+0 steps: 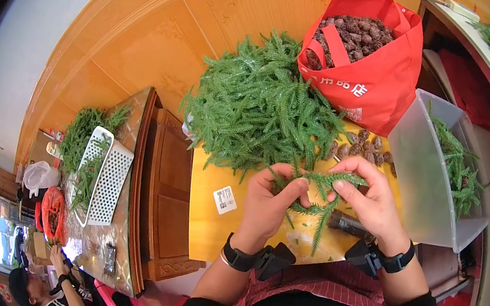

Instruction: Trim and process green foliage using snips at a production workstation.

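Observation:
Between both hands, above the yellow tabletop, is a green artificial pine sprig with several short branches. My left hand pinches it near its middle, thumb against fingers. My right hand closes thumb and forefinger on a branch at its right side. A large heap of similar green sprigs lies just beyond my hands. Small brown pine cones are scattered beyond my right hand. Partly hidden below that hand lies a dark cylinder; its kind is unclear.
A red bag full of pine cones stands at the back right. To the right, a translucent plastic bin holds sprigs. A white label lies at left. Another person's hand works at a side table with a white perforated basket.

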`<action>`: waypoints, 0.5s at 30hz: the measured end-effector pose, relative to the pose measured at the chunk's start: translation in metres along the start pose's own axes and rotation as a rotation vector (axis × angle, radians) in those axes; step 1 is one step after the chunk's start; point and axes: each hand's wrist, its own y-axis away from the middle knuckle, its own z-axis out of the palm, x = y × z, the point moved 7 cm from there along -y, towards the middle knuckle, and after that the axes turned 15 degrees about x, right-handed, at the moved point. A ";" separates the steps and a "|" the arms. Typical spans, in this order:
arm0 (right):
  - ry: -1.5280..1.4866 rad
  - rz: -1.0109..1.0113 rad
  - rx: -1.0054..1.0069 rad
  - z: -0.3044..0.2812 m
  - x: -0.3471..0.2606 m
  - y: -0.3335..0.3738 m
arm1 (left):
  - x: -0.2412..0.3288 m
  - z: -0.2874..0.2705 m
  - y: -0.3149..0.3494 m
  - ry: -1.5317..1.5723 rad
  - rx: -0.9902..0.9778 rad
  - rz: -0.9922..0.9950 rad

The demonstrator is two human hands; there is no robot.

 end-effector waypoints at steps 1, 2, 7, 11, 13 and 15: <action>0.001 0.000 -0.001 0.000 0.000 0.001 | 0.001 -0.002 0.000 -0.019 0.036 0.013; -0.011 0.019 -0.008 0.000 0.002 0.001 | 0.000 -0.002 -0.001 -0.018 0.036 0.013; -0.005 0.161 -0.042 0.003 0.010 0.002 | -0.001 -0.002 0.000 0.031 0.009 -0.003; -0.079 0.221 -0.068 0.005 0.016 0.005 | -0.003 -0.003 -0.001 0.005 0.051 0.042; -0.094 0.214 -0.072 0.005 0.016 0.005 | -0.004 -0.003 -0.002 -0.005 0.065 0.040; -0.157 0.199 -0.116 0.009 0.013 0.006 | 0.003 -0.002 0.000 -0.011 0.064 0.068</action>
